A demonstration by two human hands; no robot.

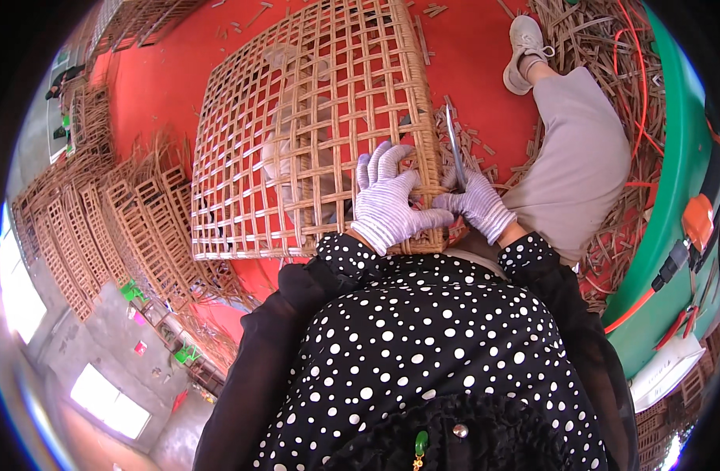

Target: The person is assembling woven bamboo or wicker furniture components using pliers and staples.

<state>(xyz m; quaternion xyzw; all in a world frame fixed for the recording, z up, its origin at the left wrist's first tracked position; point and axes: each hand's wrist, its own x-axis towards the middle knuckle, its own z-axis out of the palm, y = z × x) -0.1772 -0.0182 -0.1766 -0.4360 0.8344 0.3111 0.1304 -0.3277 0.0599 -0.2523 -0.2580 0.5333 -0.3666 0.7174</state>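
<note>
An open-weave tan basket (305, 110) lies across my lap, its tightly wrapped edge running down between my two hands. My left hand (387, 196), in a white and purple striped glove, rests on the lattice near that edge. Its fingers are spread over the strips, with the thumb stretched toward the right hand. My right hand (479, 202), gloved the same way, is closed round a slim, pointed metal tool (453, 137) whose slightly curved end points away from me. This hand sits just right of the wrapped edge; the tool's handle is hidden in the fingers.
Cut strips (584, 47) lie heaped at the upper right on the red floor (152, 86). Stacked woven frames (140, 212) stand at the left. On the right is a curved green surface (660, 212), with an orange hose and red-handled pliers (676, 330) beside a white box (668, 369).
</note>
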